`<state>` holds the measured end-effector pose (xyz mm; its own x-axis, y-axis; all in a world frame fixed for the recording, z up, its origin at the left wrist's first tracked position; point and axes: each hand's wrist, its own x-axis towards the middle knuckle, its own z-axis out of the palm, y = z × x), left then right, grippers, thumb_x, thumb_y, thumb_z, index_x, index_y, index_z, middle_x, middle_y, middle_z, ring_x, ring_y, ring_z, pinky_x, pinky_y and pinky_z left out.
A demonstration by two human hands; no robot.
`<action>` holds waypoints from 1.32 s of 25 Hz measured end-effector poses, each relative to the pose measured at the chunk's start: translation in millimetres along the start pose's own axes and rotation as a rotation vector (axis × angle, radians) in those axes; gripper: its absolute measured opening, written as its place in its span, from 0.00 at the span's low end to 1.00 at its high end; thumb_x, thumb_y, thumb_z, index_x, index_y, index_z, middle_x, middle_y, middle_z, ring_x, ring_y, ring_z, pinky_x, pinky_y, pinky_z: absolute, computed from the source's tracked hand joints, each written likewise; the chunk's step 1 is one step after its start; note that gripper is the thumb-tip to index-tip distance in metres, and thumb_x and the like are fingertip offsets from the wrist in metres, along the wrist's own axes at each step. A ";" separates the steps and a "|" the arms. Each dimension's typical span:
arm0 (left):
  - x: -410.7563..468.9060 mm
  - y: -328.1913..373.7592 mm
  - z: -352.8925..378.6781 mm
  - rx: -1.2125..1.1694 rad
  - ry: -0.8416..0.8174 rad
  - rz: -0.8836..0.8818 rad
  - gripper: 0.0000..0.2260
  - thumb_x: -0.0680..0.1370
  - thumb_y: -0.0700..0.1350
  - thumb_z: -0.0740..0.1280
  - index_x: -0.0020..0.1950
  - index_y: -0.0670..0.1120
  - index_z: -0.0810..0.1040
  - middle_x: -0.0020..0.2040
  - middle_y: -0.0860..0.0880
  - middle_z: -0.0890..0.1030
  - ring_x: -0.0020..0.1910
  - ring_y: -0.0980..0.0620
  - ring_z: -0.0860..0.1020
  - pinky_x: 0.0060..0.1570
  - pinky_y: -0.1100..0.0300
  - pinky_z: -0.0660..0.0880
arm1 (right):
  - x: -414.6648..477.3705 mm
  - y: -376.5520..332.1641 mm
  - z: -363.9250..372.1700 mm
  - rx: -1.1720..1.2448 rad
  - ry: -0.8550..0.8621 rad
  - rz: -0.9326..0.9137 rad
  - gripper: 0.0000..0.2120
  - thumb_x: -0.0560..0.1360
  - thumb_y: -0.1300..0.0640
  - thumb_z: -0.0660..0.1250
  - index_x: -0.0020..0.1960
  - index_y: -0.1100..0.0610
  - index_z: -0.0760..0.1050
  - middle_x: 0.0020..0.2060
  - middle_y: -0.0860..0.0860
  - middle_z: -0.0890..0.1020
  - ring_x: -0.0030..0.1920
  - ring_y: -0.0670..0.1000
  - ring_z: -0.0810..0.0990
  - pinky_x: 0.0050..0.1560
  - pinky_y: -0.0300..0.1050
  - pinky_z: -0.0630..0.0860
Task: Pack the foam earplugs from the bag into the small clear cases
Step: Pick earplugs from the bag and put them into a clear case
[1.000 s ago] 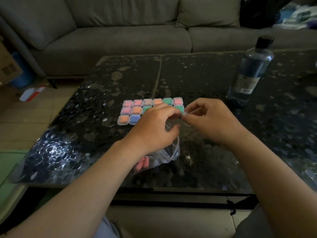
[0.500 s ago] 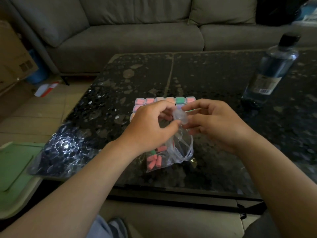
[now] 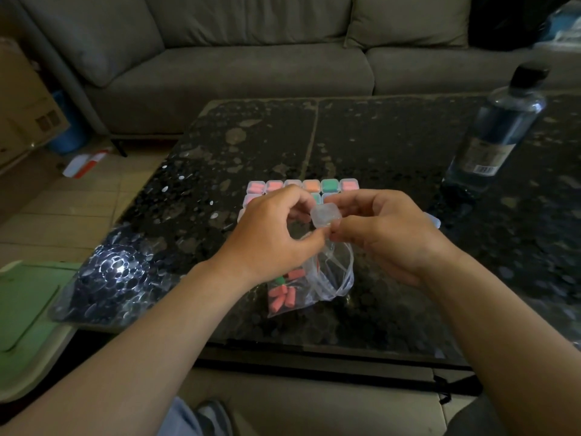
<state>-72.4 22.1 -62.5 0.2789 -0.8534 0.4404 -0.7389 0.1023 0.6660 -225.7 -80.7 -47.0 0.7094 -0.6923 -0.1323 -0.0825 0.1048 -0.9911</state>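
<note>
A small clear case [image 3: 325, 215] is held above the dark table [image 3: 393, 146], pinched between my left hand [image 3: 270, 234] and my right hand [image 3: 386, 237]. Its inside looks empty. Below the hands lies a clear plastic bag [image 3: 314, 284] with several pink earplugs [image 3: 281, 297] and a green one [image 3: 279, 280]. Behind the hands several filled cases [image 3: 311, 186] stand in rows, holding pink, orange and green plugs; the nearer rows are hidden by my hands.
A water bottle [image 3: 500, 127] with a black cap stands at the right of the table. A bag of shiny round pieces [image 3: 110, 275] lies at the table's left front corner. A grey sofa [image 3: 251, 64] runs behind; a green tray [image 3: 28, 313] sits at the left.
The small clear case has come up into plain view between my fingertips, above the bag. The camera has shifted a little; both hands stay together over the bag.
</note>
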 end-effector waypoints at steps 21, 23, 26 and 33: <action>8.4 2.2 -7.1 -0.085 0.133 -0.189 0.11 0.81 0.44 0.68 0.38 0.50 0.82 0.30 0.57 0.80 0.31 0.62 0.77 0.34 0.69 0.70 | -1.5 4.8 9.2 -0.045 -0.076 -0.052 0.22 0.70 0.79 0.68 0.55 0.57 0.81 0.48 0.53 0.86 0.50 0.52 0.86 0.48 0.48 0.83; 10.3 3.9 -7.5 -0.177 0.113 -0.313 0.14 0.83 0.45 0.66 0.38 0.50 0.81 0.30 0.57 0.81 0.31 0.62 0.79 0.33 0.68 0.72 | -2.2 5.4 10.1 -0.047 -0.100 -0.077 0.22 0.70 0.79 0.68 0.54 0.55 0.81 0.48 0.53 0.87 0.50 0.52 0.86 0.50 0.49 0.83; 13.4 4.1 -7.3 -0.373 0.039 -0.517 0.16 0.84 0.46 0.63 0.39 0.43 0.80 0.31 0.48 0.81 0.28 0.54 0.79 0.30 0.61 0.72 | -2.9 5.9 12.3 -0.073 -0.102 -0.122 0.20 0.69 0.78 0.71 0.53 0.58 0.81 0.47 0.54 0.87 0.49 0.54 0.86 0.51 0.50 0.84; 12.9 7.5 -12.6 -0.576 -0.096 -0.747 0.13 0.84 0.47 0.63 0.49 0.40 0.82 0.38 0.40 0.81 0.31 0.50 0.78 0.31 0.58 0.72 | -3.2 8.4 14.0 -0.177 -0.093 -0.124 0.17 0.70 0.75 0.72 0.53 0.58 0.80 0.45 0.56 0.86 0.46 0.55 0.86 0.50 0.53 0.84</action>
<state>-66.6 18.3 -44.2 0.4868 -0.8358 -0.2540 0.0337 -0.2726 0.9615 -218.9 -67.6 -54.7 0.7827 -0.6222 -0.0148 -0.1060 -0.1097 -0.9883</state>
